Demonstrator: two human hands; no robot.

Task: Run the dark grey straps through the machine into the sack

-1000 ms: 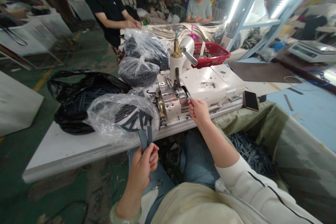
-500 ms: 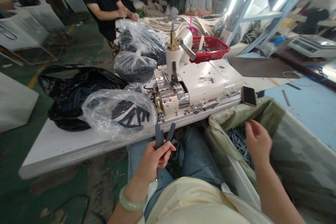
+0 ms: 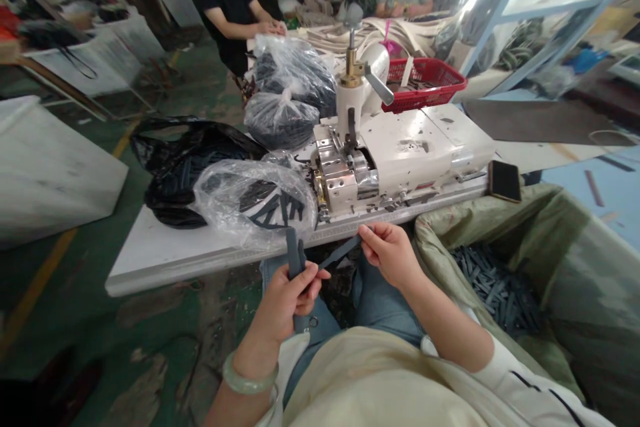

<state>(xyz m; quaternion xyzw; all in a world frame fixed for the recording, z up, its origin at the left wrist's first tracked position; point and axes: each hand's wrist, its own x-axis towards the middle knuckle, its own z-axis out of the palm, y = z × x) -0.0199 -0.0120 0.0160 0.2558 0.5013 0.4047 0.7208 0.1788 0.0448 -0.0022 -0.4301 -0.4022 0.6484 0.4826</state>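
Observation:
My left hand [image 3: 295, 293] is closed round a small bunch of dark blue-grey strips [image 3: 294, 255], held upright over my lap. One more strip [image 3: 343, 251] slants out to the right of that bunch, and the fingertips of my right hand [image 3: 390, 250] pinch its far end. Both hands are in front of the table edge, below a cream skiving machine [image 3: 350, 177] with a metal head. Left of the machine, a clear plastic bag [image 3: 225, 203] lies open with similar strips inside.
A black bag [image 3: 170, 190] of strips lies farther left. To my right stands a bin with a green liner [image 3: 450, 217], holding many loose strips [image 3: 500, 290]. A phone [image 3: 504, 180] rests at the table edge. Behind are a red basket [image 3: 425, 83], tied plastic bags [image 3: 283, 117] and two people.
My right hand has moved left from above the lined bin to the strips and now pinches one end. My left hand keeps its hold. The view has turned slightly left.

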